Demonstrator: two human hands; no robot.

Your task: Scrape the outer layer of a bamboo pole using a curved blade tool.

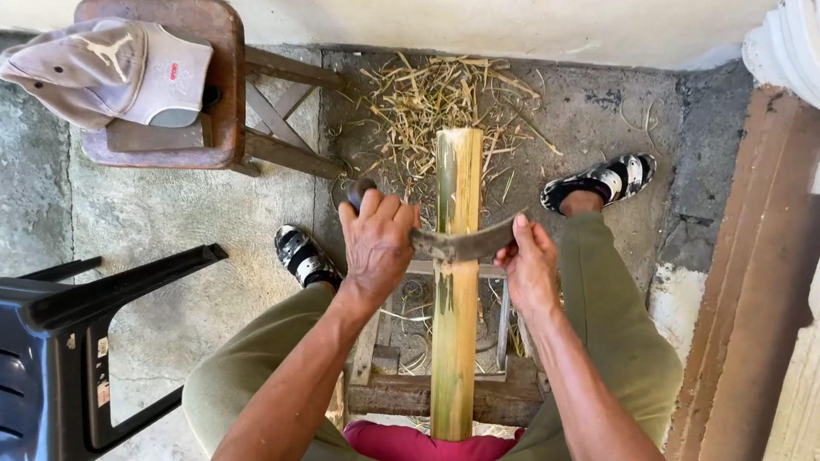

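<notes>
**Ana:** Head view first, nearest the wearer: what's closest?

**Ben:** A red cushion (425, 451) at the lap, between olive-green trouser legs (247, 390). The near end of a long bamboo stalk (456, 285) rests just above it, running straight away from the person over a low wooden frame (413, 391).

**Ana:** And the hands?

**Ben:** The left hand (377, 246) has its fingers curled tight around the dark handle at one end of a curved blade (465, 243). The right hand (530, 268) has its fingers closed on the blade's other end. The blade lies across the stalk, touching it about midway along.

**Ana:** What lies beyond the hands?

**Ben:** Two feet in black-and-white sandals, the left one (303, 256) beside the left wrist, the right one (601, 181) further out. Past the stalk's far end, a pile of pale shavings (434, 97) is scattered on the concrete floor (145, 212).

**Ana:** Anything off to the sides?

**Ben:** A dark plastic chair (32, 377) lies tipped at the left. Further back stands a wooden stool (213, 75) with a grey cap (105, 69) on it, near the pale wall (510, 8).
</notes>
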